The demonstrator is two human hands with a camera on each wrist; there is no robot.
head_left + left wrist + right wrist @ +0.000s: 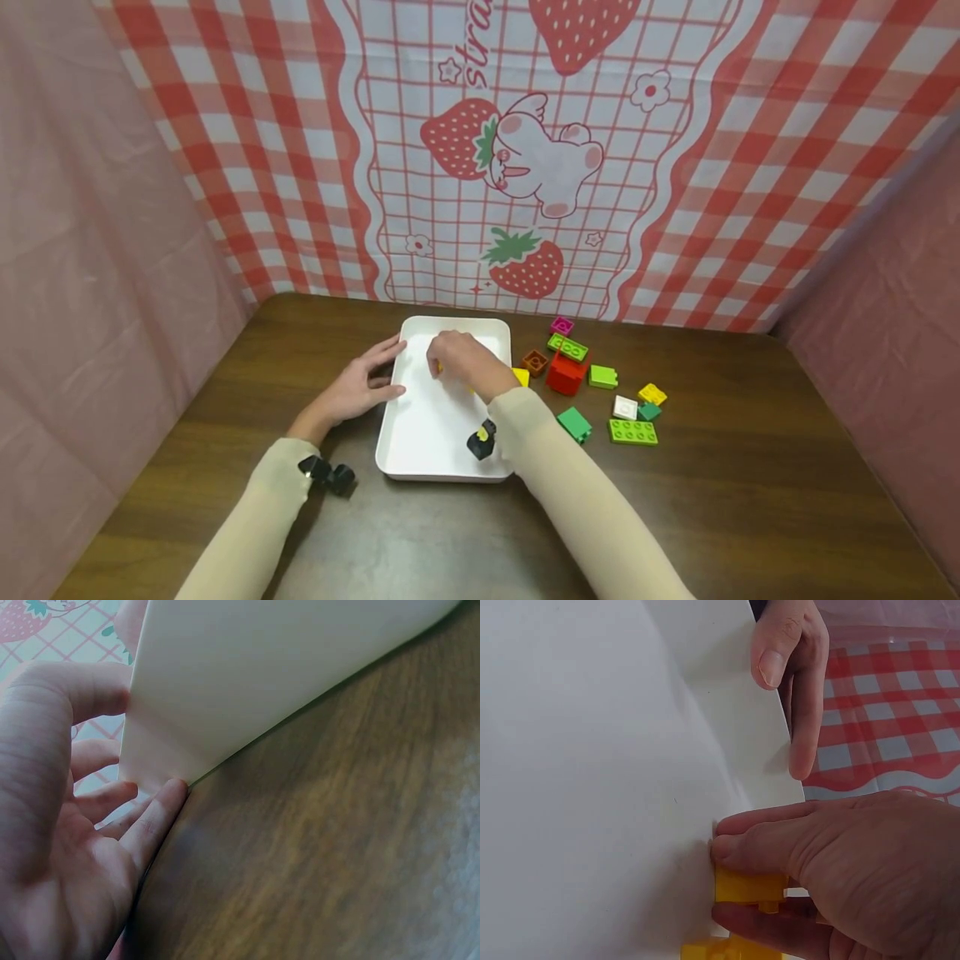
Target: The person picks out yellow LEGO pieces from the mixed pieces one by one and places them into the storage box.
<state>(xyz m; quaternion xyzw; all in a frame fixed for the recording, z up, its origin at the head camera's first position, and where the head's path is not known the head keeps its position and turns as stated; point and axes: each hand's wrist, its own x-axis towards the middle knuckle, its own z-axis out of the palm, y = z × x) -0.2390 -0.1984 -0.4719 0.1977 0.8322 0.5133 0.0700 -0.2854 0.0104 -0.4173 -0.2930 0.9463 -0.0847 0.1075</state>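
A white tray (438,442) lies on the wooden table, its inside mostly bare. My left hand (358,388) rests at the tray's left side, fingers spread and fingertips touching the outer wall (247,667). Inside the tray's far half is my right hand (467,360). Its thumb and fingers pinch a yellow toy brick (750,886), down at the tray floor near the left wall. Another yellow brick (705,950) shows at the bottom edge of the right wrist view, close to the held one. In the head view my right hand mostly hides both.
Loose toy bricks lie right of the tray: a red brick (566,375) with a lime brick (567,347) by it, a brown one (535,362), a green one (574,424), a white one (625,407) and several others. A strawberry-print cloth (525,192) hangs behind the table.
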